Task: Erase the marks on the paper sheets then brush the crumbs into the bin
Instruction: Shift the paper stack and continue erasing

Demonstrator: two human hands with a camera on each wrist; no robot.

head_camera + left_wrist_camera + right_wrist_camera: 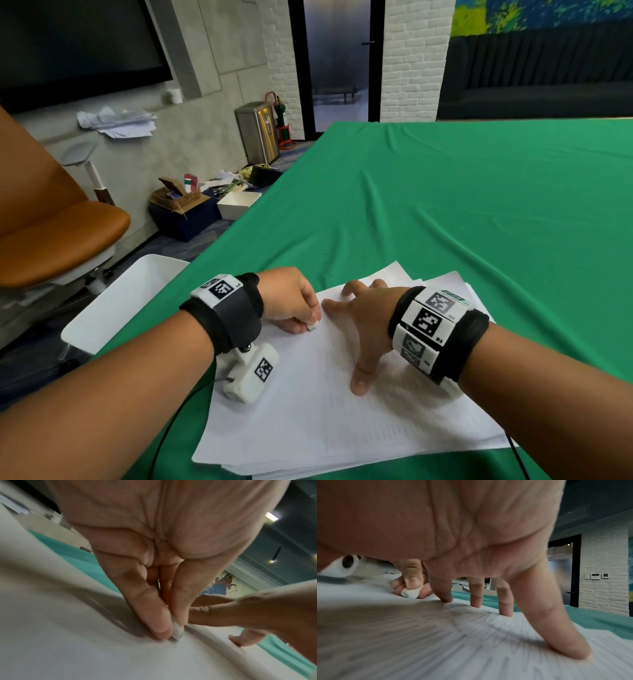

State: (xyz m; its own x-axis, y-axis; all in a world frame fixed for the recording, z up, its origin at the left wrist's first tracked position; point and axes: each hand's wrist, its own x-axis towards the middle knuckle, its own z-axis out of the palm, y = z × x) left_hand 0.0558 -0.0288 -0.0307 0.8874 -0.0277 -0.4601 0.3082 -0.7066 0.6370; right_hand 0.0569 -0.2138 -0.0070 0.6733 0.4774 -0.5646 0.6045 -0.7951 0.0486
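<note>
White paper sheets (325, 411) lie in a loose stack at the near edge of the green-draped tabletop (479, 205), at about 6 o'clock in the head view. Both forearms reach in from the bottom corners and meet over the stack's far left part.

The left hand (291, 301) comes in from 8 o'clock, knuckles up and wrist bent down, its fingers (154, 615) bunched and pinching a small white eraser (313, 325) between thumb and fingertips. The eraser's smudged grey tip touches the top sheet near its left edge; the left wrist view shows it pressed against the paper.

The right hand (370, 329) comes in from 4 o'clock and is spread wide, palm raised off the sheet in an arch. Its fingers (556, 635) are straight and splayed, holding nothing; their tips press down on the paper, thumb toward 6 o'clock, index tip just beside the eraser.

Faint grey lines cover the top sheet under the right palm. Dark crumbs (329, 255) speckle the cloth just beyond the stack, toward 12 o'clock. A white bin (113, 308) sits off the tabletop's left edge, at 9 o'clock from the hands.
</note>
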